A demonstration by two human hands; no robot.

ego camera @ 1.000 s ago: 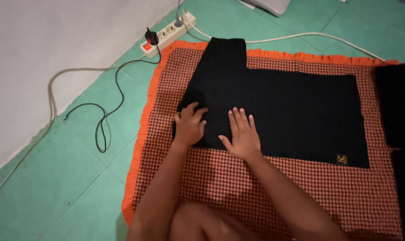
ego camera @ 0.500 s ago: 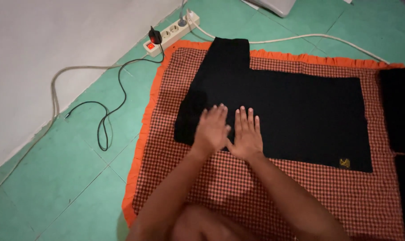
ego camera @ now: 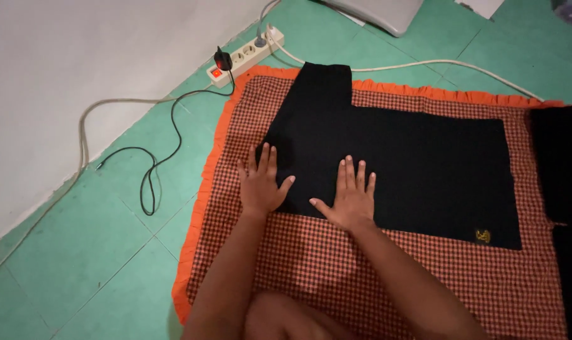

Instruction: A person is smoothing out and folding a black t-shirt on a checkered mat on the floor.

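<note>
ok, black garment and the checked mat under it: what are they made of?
Black garment: looks like a matte woven or knit fabric, lying limp and flat, with a small yellow embroidered mark. Checked mat: probably thin cotton-like cloth, red-and-black check, with a gathered orange frill at the edge. Both hands press flat on them.

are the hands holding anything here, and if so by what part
Nothing is held. Both the left hand and the right hand lie flat, fingers spread, pressing on the lower left edge of the black garment.
</note>
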